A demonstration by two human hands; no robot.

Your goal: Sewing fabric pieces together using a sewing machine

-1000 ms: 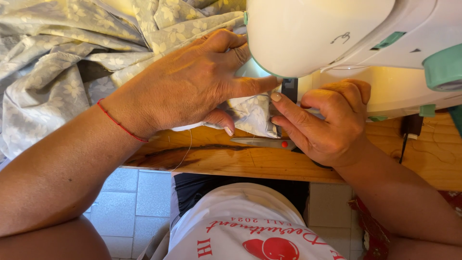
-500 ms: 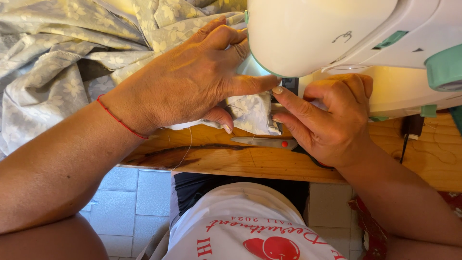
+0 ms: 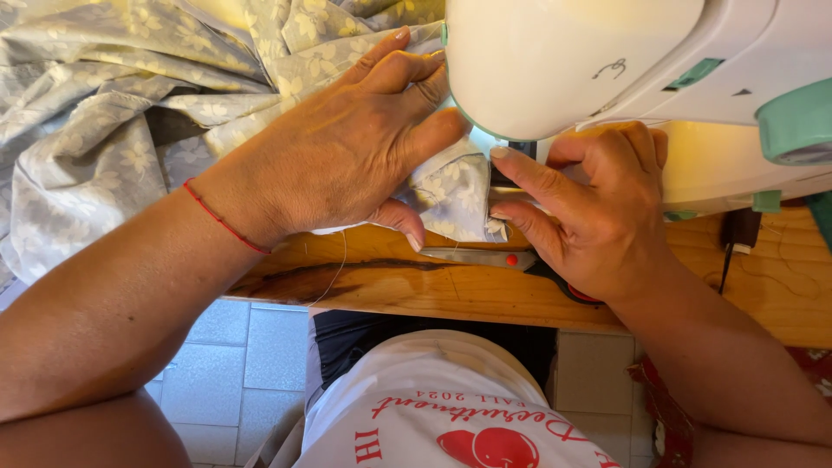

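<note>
Nothing shifted: left hand (image 3: 347, 165), right hand (image 3: 589, 208) fingers flat on fabric (image 3: 451, 195); needle hidden.

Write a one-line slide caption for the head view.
Left hand and right hand press floral fabric at a white sewing machine.

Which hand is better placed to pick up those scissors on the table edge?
Right. The right hand lies right over the scissors' handle end, with the blades pointing away left. The left hand is spread flat on the floral fabric, pinning it by the sewing machine.
</note>
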